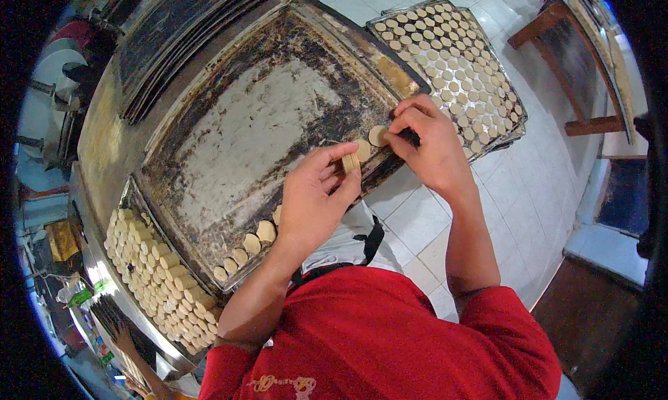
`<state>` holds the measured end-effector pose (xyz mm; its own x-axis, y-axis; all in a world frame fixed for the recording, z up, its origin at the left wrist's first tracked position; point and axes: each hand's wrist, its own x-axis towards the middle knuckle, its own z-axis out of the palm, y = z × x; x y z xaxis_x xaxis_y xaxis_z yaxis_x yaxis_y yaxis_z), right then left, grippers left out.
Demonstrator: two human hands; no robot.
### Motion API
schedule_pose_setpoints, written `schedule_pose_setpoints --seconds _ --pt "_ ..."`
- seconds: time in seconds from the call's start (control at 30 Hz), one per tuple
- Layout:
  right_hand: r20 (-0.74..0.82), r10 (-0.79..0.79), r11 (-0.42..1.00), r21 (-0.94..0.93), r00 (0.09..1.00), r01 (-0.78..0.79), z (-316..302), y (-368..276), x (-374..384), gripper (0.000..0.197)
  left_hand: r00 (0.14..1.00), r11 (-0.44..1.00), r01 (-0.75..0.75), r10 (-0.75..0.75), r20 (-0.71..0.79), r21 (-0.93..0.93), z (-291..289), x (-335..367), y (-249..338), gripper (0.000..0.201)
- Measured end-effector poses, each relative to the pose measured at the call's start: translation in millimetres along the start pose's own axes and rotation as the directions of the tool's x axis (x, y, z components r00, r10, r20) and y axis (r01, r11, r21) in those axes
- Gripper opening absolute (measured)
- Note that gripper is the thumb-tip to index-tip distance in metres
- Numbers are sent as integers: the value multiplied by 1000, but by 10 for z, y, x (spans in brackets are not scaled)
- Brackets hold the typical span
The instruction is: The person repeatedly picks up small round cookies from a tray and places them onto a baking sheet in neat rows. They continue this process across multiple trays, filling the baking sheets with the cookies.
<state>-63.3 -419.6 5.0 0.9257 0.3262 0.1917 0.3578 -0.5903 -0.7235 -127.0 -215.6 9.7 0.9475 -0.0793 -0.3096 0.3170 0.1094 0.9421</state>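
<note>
My left hand [316,191] is closed around a short stack of pale, flat dough discs [351,162], above the near edge of a worn, dark baking tray [243,135]. Between the thumb and fingers of my right hand [428,146] is a single dough disc [378,135], at the tray's right corner. Another disc [362,150] shows beside the left fingertips; whether it belongs to the stack I cannot tell. Along the tray's near edge lies a row of discs [251,242], partly hidden behind my left wrist.
At left, a tray of many piled discs [163,275] stands beside the baking tray. A filled tray of spaced discs [452,66] is at the far right, over the tiled floor [501,184]. Stacked dark trays [188,38] lie far left. Another person's arm [136,355] shows lower left.
</note>
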Motion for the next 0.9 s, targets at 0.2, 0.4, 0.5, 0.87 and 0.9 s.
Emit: schedule_pose_setpoints --seconds 0.2,0.4,0.5,0.87,0.9 --pt "128 -96 925 377 987 42 -7 -220 -53 15 992 992 -125 125 14 13 31 -21 12 37" --pt "-167 25 996 -76 986 -38 -66 155 -29 13 990 981 -142 142 15 135 82 41 -38 36" --pt "-241 90 985 -123 966 -123 -21 167 -18 15 981 954 -192 194 14 232 69 -47 29 35" --pt "-168 -88 994 52 982 98 413 -411 -13 14 932 986 -164 156 -328 4 -830 -1085 -129 38" --pt "-74 -112 986 112 991 120 559 -555 -25 15 914 990 -138 131 -383 7 -923 -1204 -162 38"
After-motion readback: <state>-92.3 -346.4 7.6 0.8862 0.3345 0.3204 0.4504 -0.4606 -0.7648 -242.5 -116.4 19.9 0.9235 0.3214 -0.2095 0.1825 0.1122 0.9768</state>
